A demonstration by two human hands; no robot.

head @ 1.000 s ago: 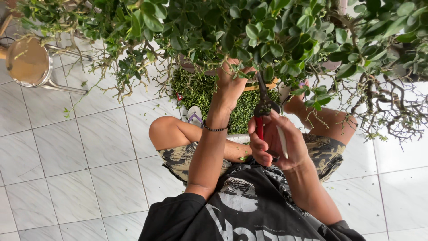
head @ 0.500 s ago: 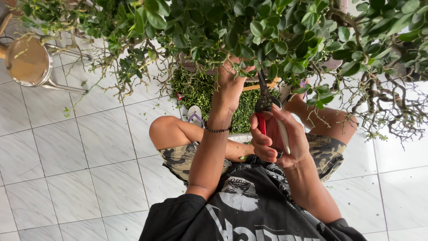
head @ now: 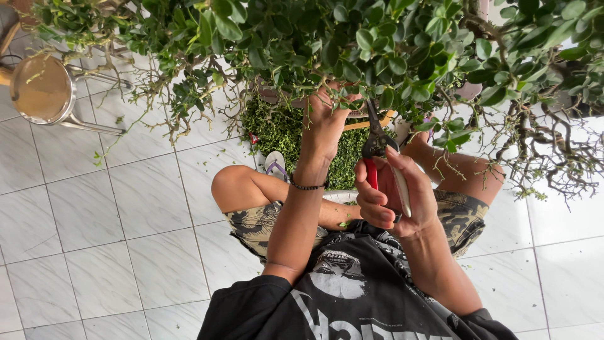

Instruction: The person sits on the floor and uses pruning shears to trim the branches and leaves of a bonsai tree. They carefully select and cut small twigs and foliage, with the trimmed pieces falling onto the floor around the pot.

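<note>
white tiled floor (head: 94, 239) | foliage (head: 352, 44) hides left hand (head: 324, 123) fingers, grip unclear | right hand (head: 393, 198) fingers clasp shears (head: 380, 157)

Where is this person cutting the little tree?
Probably a tiled patio or yard at a home: white floor tiles, a leafy potted tree, clippings heaped on the floor, and a metal stool.

- I see a home patio: white floor tiles (head: 94, 220), a metal stool (head: 44, 91).
- A potted shrub (head: 377, 38) and a sandal (head: 275, 165) suggest it.
</note>
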